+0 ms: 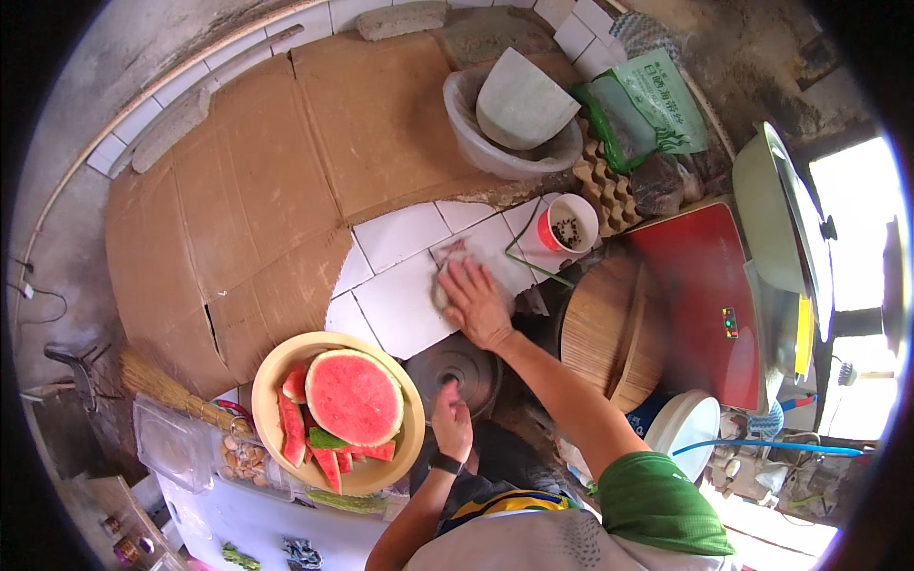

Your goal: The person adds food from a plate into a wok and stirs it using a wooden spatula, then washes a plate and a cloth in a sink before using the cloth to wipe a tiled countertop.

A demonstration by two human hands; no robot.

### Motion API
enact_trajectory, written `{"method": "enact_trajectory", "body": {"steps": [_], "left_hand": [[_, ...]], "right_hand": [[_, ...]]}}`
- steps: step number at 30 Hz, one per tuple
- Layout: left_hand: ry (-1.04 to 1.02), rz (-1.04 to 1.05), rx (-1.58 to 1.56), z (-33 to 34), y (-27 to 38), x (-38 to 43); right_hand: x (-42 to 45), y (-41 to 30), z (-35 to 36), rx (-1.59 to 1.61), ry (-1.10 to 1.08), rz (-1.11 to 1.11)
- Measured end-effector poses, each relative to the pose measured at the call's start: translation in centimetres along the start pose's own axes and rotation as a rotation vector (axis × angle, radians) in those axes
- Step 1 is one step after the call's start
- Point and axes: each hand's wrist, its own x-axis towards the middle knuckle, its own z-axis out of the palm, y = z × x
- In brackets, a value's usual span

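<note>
My right hand [475, 300] lies flat, fingers spread, on a crumpled cloth [450, 265] against the white tiled counter [407, 292]. Only the cloth's edges show around the fingers, and the hand is slightly blurred. My left hand [453, 422] hangs near my body above a round dark metal lid [471, 367], fingers partly bent; whether it holds anything is not clear. To its left, a beige basin [268, 357] holds a cut watermelon half [353, 396] with its red flesh up, and several watermelon slices and rind pieces.
Cardboard [257, 164] covers the counter's left and back. Behind my right hand stand a red-and-white paper cup [569, 223] with dark bits and a plastic basin [464, 135]. A round wooden lid [596, 328] and a red induction cooker [707, 285] lie to the right; a straw broom [171, 385] lies left.
</note>
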Motion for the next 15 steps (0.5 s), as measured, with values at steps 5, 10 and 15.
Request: {"method": "enact_trajectory", "body": {"steps": [5, 10, 15], "left_hand": [[0.237, 0.343, 0.507, -0.2, 4.0, 3.6], [0.27, 0.195, 0.729, -0.1, 4.6, 5.1], [0.246, 0.167, 0.767, -0.6, 3.8, 4.7]], "right_hand": [[5.5, 4.1, -0.1, -0.175, 0.252, 0.317], [5.9, 1.7, 1.6, -0.087, 0.208, 0.119], [0.3, -0.6, 0.7, 0.112, -0.121, -0.339]]}}
